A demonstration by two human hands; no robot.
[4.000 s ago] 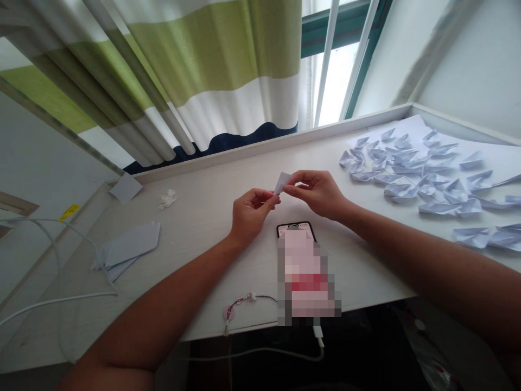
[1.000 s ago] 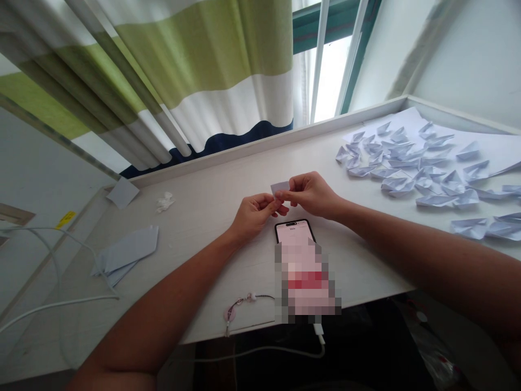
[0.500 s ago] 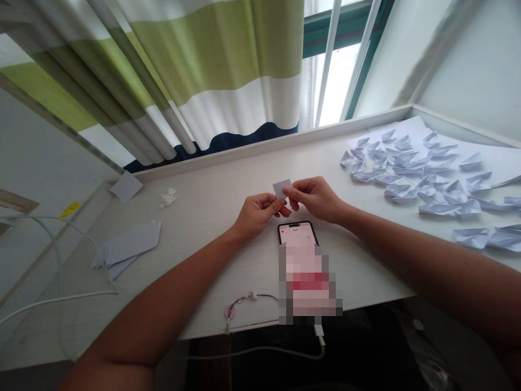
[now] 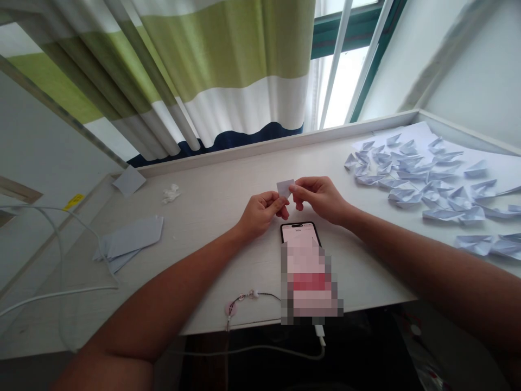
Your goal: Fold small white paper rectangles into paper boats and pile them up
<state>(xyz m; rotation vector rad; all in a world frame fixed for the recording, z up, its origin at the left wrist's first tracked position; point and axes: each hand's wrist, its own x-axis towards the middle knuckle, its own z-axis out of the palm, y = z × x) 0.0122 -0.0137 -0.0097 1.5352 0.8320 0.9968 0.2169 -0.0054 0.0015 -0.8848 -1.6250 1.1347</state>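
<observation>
A small piece of white paper (image 4: 284, 188) is held up between my two hands above the middle of the desk. My left hand (image 4: 264, 213) pinches its lower edge between thumb and fingers. At its upper right corner, my right hand (image 4: 318, 195) has thumb and forefinger closed on it. Whether the paper is folded is too small to tell. Just below my hands lies a phone (image 4: 299, 239) with a lit pink screen, most of it blurred out. To the right, many folded white paper pieces (image 4: 415, 168) lie in a loose heap, several on a large white sheet (image 4: 421, 133).
At the left lie a stack of white paper (image 4: 134, 236), a crumpled tissue (image 4: 171, 193) and a square paper sheet (image 4: 129, 181). A white cable (image 4: 57, 296) loops over the left side. A beaded phone strap (image 4: 240, 297) and charging cable (image 4: 320, 332) hang near the front edge.
The view has shifted slightly, so everything sits a little to the right. Both hands keep hold of the paper; its tilt has changed a little and my right fingers are nearer its corner.
</observation>
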